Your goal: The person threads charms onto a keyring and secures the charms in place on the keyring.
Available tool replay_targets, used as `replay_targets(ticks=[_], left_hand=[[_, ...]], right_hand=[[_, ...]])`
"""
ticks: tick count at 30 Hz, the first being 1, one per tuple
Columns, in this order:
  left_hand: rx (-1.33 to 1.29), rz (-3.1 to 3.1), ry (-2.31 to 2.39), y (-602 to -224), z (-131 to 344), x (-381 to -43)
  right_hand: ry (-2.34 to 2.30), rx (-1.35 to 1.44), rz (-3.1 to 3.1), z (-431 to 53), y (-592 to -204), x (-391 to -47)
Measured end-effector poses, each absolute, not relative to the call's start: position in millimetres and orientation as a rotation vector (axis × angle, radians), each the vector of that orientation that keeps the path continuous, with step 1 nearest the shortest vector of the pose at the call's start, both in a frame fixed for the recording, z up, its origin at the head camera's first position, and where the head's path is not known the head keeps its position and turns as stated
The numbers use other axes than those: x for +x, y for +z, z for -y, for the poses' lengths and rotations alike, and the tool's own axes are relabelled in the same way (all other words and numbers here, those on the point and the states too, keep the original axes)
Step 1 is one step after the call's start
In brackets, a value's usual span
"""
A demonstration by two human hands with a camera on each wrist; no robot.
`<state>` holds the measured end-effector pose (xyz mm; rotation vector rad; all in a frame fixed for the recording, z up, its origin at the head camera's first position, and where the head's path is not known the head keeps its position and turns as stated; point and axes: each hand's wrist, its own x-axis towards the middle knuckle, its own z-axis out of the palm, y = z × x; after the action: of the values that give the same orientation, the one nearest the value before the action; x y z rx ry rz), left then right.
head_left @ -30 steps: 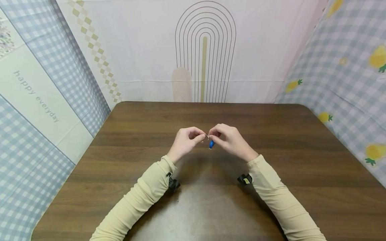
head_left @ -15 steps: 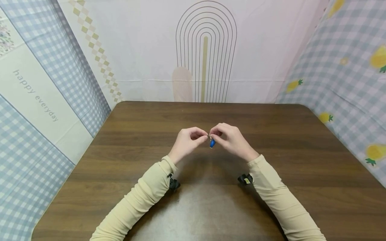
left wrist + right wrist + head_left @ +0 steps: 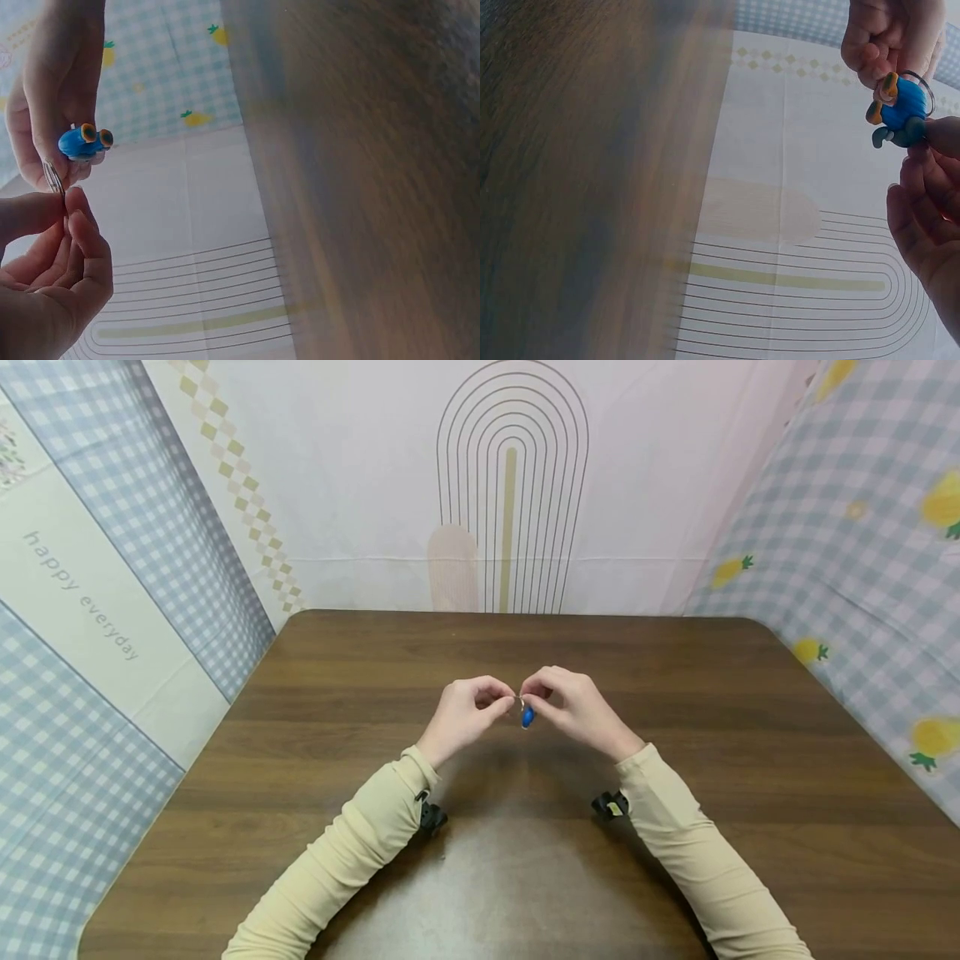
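Note:
Above the table's middle, both hands hold a small keychain between them. Its blue figure (image 3: 528, 717) dangles just under the right fingertips in the head view. Orange-tipped ends and a grey curled part show on the figure (image 3: 907, 105) in the right wrist view. My left hand (image 3: 465, 714) pinches the metal split ring (image 3: 52, 177) between thumb and forefinger. My right hand (image 3: 573, 710) pinches the keychain at the figure's grey end, beside the ring. The exact contact of the right fingertips is partly hidden by the fingers themselves.
The brown wooden table (image 3: 360, 877) lies beneath both forearms. Behind it hangs a white cloth (image 3: 360, 485) with printed arches. Checked cloths hang at the left (image 3: 67, 760) and right (image 3: 847, 552). A small black camera (image 3: 432, 817) sits on each wrist.
Left fingertips have shifted slightly right, then back a little, at the ring. The blue figure has risen and swung slightly right. The right hand has stayed almost still.

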<state>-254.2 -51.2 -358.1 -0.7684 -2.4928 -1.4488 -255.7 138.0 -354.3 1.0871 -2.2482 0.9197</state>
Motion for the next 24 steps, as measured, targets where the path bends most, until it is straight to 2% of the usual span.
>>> replay_targets(ticks=[6,15,24], left_hand=[[-0.808,2.489,-1.429,-357.4,50.5,-252.6],[-0.745,2.459,-1.818,-353.8,50.3,-251.9],[-0.774,2.462,-1.544,-357.3,51.0,-255.1]], right_hand=[[0.927,1.094,2.27,-138.0,-355.8,-255.9],[0.91,1.064,2.257,-139.9,-356.2,-258.5],[0.976,1.143,2.365,-138.9,-360.0,-259.3]])
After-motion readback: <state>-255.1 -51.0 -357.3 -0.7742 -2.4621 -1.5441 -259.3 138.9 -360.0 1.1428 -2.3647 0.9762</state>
